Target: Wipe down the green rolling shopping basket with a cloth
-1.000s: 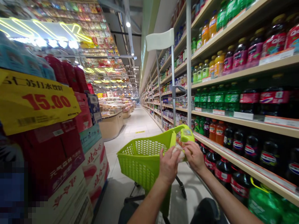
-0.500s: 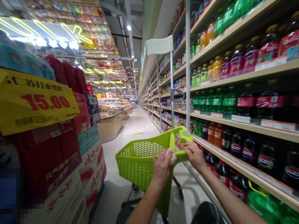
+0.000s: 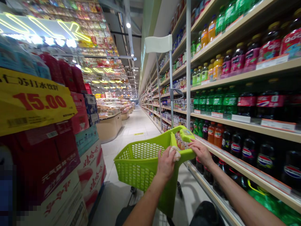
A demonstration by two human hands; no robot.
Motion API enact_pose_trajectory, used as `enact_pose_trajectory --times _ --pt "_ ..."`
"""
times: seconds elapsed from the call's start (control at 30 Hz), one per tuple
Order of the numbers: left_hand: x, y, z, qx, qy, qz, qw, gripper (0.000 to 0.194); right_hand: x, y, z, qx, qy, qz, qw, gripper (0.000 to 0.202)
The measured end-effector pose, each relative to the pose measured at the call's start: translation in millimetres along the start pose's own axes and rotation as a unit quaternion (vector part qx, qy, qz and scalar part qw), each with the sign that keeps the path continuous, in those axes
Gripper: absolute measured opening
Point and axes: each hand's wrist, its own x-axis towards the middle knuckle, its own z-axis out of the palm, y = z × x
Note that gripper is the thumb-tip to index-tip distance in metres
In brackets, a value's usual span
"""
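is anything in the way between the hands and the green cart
Nothing visible stands between the right hand and the green cart, which it appears to touch. The left hand holds a crumpled white wad at the cart; whether it separates hand from cart is unclear.

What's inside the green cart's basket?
In the basket, the holed far wall shows; the near wall hides the bottom, so anything lying low can't be seen.
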Motion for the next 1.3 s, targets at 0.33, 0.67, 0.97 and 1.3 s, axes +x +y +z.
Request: enact_pose_trajectory --times 0.33,0.67,0.97,1.3 --pt "-23.8 -36.3 6.0 0.053 -0.027 -0.162 0.985 0.042 15.9 7.7 3.1 -0.114 -0.017 -0.053 0.992 0.024" --pt "-34.0 -65.1 2.5 0.074 -0.052 -0.231 0.969 0.045 12.1 12.1 9.9 -0.23 -0.045 -0.06 0.97 0.023" --pt "-10.7 -30.8 12.6 -0.375 0.108 -0.253 0.885 0.042 -26.5 -21.1 45.9 -0.162 0.022 -0.067 0.984 0.03" --pt "-17.8 21.2 -6.7 -0.675 -0.108 -0.253 0.685 0.064 -78.0 -46.6 107.9 -0.079 -0.011 0.009 0.997 0.056"
